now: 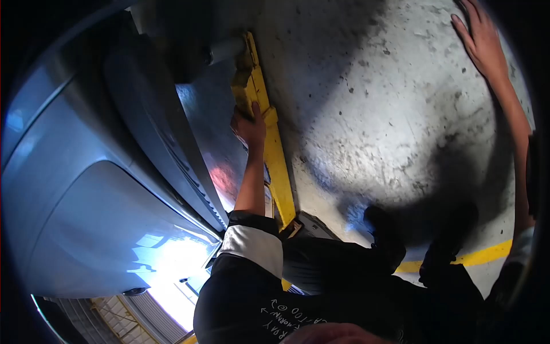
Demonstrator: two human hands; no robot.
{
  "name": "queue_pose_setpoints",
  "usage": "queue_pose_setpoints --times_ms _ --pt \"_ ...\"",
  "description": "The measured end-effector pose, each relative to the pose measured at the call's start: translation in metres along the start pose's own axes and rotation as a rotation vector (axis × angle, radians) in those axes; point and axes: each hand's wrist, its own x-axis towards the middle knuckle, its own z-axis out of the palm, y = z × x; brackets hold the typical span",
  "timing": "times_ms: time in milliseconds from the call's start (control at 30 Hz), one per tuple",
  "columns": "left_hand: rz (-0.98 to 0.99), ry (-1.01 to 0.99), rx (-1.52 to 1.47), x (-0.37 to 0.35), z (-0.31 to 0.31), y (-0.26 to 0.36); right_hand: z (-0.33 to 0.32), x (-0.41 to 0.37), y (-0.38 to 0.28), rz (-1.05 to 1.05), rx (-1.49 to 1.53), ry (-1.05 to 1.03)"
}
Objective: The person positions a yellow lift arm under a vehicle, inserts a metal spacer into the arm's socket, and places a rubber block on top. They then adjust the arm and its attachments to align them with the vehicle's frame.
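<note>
My left hand (250, 127) is closed around the yellow lift arm (277, 169), its thumb lying along the top and its other fingers partly hidden at the side. That long metal arm runs close to the floor beside a car (63, 212). At its far end is a grey cylindrical piece (225, 50), partly in shadow. Far off to the right, my right hand (484, 43) is open, fingers stretched out over the concrete floor (395, 114). It appears to rest on the floor and holds nothing.
The car's lower sill (172, 132) stands close along the left of my left forearm. Dark shoes (387, 232) are on the floor below. A yellow painted line (487, 252) crosses the concrete. A dark flat metal piece (315, 225) lies at the lift arm's near end.
</note>
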Motion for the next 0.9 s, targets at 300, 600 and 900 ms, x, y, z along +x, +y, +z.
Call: queue_pose_setpoints --times_ms 300,600,900 --pt "0.053 -0.065 -0.154 0.006 0.003 0.008 0.014 -0.024 0.024 0.184 0.066 -0.276" --pt "0.174 0.024 -0.106 0.002 0.005 0.006 0.066 -0.096 0.066 0.412 0.358 -0.444" --pt "0.086 -0.078 -0.219 0.005 0.000 0.016 0.017 0.002 0.041 -0.253 -0.043 -0.038"
